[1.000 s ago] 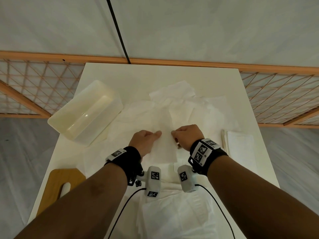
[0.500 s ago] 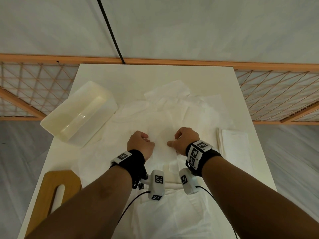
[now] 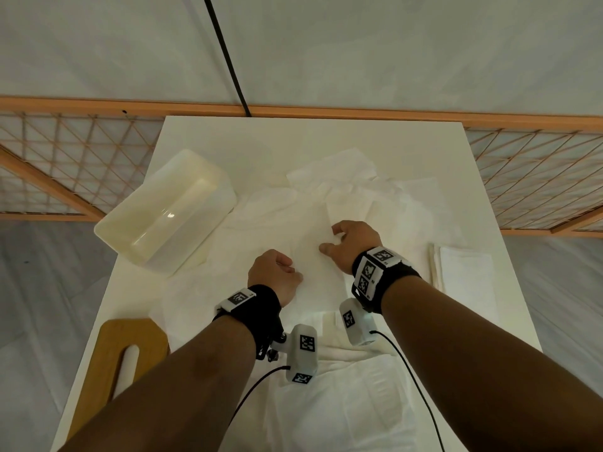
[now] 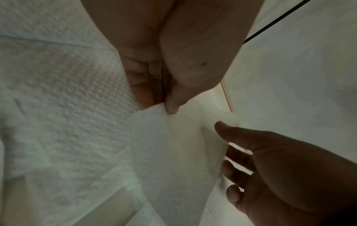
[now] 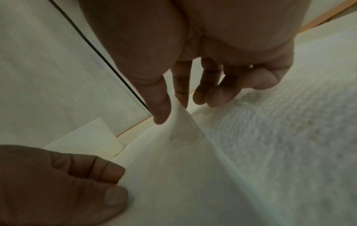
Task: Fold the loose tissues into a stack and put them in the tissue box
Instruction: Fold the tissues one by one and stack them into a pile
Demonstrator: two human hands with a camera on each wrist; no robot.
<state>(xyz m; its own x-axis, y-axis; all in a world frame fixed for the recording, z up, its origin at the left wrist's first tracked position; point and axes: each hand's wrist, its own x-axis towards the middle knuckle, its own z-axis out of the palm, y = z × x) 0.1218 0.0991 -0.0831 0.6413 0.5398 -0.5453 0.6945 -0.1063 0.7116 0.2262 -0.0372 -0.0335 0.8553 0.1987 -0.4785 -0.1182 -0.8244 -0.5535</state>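
Mid-surface, atop the loose pile, we've got one tissue (image 3: 310, 256) pinched at two edges: left hand (image 3: 274, 275) thumb-to-finger grip, right hand (image 3: 354, 244) likewise. Tissue box (image 3: 166, 210) sits far-left, open. Risk, in our judgement: uneven pull tears the sheet or skews the fold.

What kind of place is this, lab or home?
Hard to say; it looks like a set-up work table indoors, probably a recording space. A plain white table stands against a wooden lattice fence and bare pale wall, with a black cable hanging down.
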